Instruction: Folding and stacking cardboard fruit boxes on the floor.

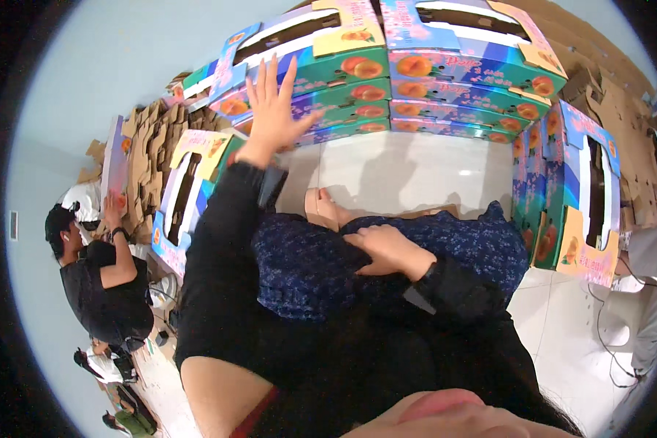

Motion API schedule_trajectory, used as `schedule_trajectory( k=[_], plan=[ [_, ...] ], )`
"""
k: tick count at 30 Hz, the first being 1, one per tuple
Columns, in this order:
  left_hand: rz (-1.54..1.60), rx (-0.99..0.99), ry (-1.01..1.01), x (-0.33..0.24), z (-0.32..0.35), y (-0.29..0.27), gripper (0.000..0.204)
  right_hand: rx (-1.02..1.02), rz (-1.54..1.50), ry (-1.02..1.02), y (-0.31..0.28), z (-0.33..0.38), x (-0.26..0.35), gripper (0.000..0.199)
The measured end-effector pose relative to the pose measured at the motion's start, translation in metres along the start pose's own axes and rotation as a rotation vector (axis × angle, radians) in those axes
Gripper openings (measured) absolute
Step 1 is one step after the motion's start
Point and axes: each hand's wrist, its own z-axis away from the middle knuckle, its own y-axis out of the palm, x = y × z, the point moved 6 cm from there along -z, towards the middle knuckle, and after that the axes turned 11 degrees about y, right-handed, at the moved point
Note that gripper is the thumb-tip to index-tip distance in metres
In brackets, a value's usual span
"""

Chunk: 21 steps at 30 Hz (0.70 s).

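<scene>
My left hand is raised with its fingers spread and nothing in it. It is in front of the left-hand stack of printed fruit cartons, which are blue, pink and green with pictures of orange fruit. Whether the fingertips touch the carton cannot be made out. Low across my lap, my right hand lies on dark blue patterned cloth, its fingers loosely spread and holding nothing. Beside the first stack stands a second stack of the same cartons. The top cartons have long cut-out openings with white edges.
More cartons stand close on my right and left. Flattened brown cardboard is piled at the left, with more cardboard at the right. A person in black handles a carton at the left. Cables trail over the tiled floor.
</scene>
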Motion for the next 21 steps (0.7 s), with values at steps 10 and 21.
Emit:
schedule_trajectory(
  k=[10,21],
  plan=[
    [-0.322,0.221,-0.563,0.055,0.237,-0.131,0.093,0.241,0.285,0.149,0.051,0.000,0.004,0.079],
    [-0.219,0.134,-0.787,0.102,0.343,-0.155,0.060,0.279,0.312,0.209,0.079,-0.010,-0.019,0.066]
  ],
)
